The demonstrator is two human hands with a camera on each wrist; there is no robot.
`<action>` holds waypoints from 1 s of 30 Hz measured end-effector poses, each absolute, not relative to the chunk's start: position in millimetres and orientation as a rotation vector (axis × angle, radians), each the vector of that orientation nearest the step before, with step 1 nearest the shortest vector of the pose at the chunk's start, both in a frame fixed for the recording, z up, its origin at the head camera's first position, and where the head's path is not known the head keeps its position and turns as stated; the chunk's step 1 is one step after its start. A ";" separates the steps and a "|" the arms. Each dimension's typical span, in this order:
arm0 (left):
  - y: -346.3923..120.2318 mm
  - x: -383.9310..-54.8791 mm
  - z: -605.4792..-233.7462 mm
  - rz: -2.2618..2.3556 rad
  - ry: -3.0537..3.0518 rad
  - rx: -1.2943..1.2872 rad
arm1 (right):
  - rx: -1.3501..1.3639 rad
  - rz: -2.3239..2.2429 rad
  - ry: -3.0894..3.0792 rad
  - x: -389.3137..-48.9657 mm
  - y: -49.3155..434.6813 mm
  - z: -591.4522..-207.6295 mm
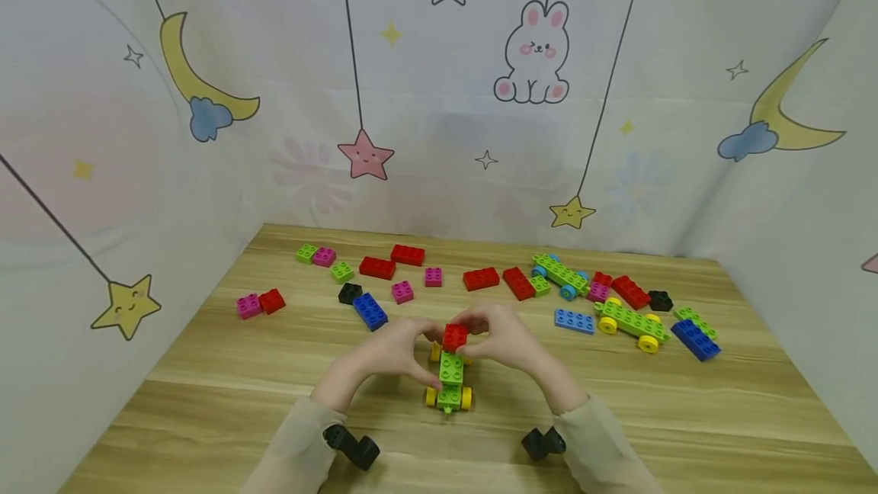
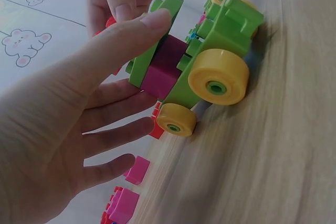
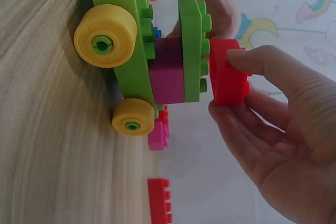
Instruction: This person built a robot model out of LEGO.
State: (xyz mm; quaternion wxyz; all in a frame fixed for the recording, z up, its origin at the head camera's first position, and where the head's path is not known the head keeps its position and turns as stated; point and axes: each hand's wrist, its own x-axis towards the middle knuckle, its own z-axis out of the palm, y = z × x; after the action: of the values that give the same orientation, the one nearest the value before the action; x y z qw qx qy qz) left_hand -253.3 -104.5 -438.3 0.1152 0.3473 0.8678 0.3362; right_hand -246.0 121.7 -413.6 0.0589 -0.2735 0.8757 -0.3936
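Note:
A toy car with a green wheeled base [image 1: 449, 401] and yellow wheels [image 2: 219, 76] stands on the table in front of me. On the base sits a magenta brick [image 3: 168, 82], topped by a flat green plate [image 3: 190, 56]. My left hand [image 1: 394, 348] holds the car from the left, its thumb at the end of the green plate and its other fingers spread along the far side. Between thumb and fingers, my right hand [image 1: 506, 338] pinches a red brick [image 3: 226, 74]. In the right wrist view the red brick is right at the plate's studs, slightly tilted.
Loose red, magenta, green and black bricks lie along the back of the wooden table [image 1: 206, 402]. A blue brick [image 1: 370, 312] lies beyond my left hand. Right of my right hand are a light blue plate [image 1: 574, 321] and another green wheeled base [image 1: 631, 322].

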 end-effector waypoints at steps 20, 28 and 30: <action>-104.3 -253.9 -437.7 1.006 2.514 1.007 | -0.831 -1.150 2.601 -247.9 121.7 -416.0; -104.4 -255.3 -439.0 1.004 2.509 1.017 | -0.844 -1.144 2.607 -247.7 121.2 -416.5; -104.8 -255.7 -440.1 0.998 2.512 1.022 | -0.834 -1.145 2.621 -248.1 120.4 -417.6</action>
State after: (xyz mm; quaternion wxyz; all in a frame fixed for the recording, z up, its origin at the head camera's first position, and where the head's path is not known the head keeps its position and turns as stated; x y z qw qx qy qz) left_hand -255.7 -104.8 -440.1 0.1256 0.3509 0.8623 0.3427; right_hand -248.1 120.4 -417.6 0.0810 -0.2792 0.8769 -0.3829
